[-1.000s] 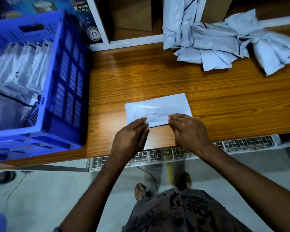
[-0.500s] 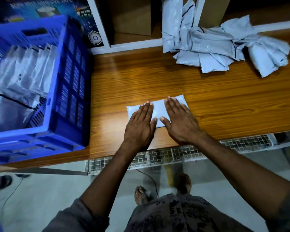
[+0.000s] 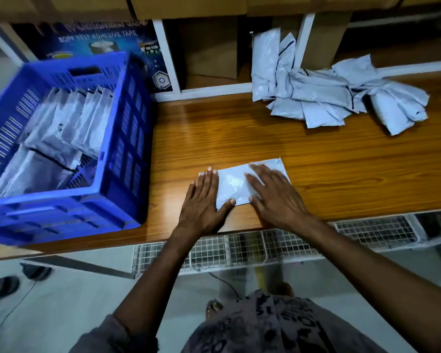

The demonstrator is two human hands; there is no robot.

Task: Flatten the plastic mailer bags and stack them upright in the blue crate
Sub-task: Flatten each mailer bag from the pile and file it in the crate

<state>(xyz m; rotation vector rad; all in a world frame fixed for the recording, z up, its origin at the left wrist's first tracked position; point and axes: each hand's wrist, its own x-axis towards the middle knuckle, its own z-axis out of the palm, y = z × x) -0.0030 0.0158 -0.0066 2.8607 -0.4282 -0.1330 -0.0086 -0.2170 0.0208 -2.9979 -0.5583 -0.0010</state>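
Note:
A folded pale grey mailer bag (image 3: 233,183) lies flat on the wooden table (image 3: 341,174) near its front edge. My left hand (image 3: 204,202) presses on the bag's left end with straight fingers. My right hand (image 3: 273,194) lies flat over its right part, fingers spread. The blue crate (image 3: 117,194) stands at the table's left end, with several grey mailer bags (image 3: 69,123) standing upright inside and one larger bag lying at its front. A loose pile of crumpled mailer bags (image 3: 323,98) sits at the back right.
White shelf compartments with brown cardboard boxes (image 3: 209,47) run along the back of the table. A blue tape carton (image 3: 99,39) stands behind the crate. A wire mesh rack (image 3: 265,245) hangs under the table's front edge. Shoes (image 3: 0,286) lie on the floor at left.
A second ago both hands pinched the bag's near edge; then they lay flat side by side on it. Now the hands have slid apart toward the bag's ends, smoothing it.

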